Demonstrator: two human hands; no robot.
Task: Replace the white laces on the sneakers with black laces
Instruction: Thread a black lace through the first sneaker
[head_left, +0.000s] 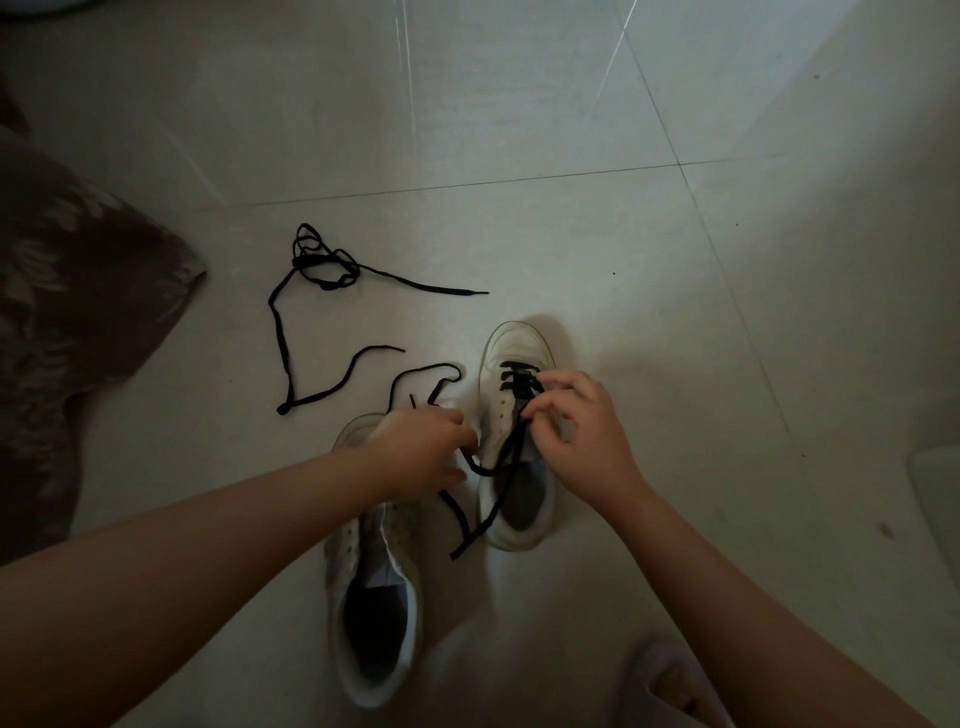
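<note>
Black lace (511, 441) pinched by both hands, left hand (423, 449), right hand (582, 441); sneaker (517, 441) between.

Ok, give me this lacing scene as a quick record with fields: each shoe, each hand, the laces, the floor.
right shoe: black lace through the front eyelets only, ends loose
left shoe: no lace, tongue pulled open
left hand: over the left shoe's toe, holding the black lace
right hand: pinching the lace at the right shoe's eyelets
spare lace: black, lying loose on the floor beyond the shoes
floor: pale tiles
white laces: none visible
</note>
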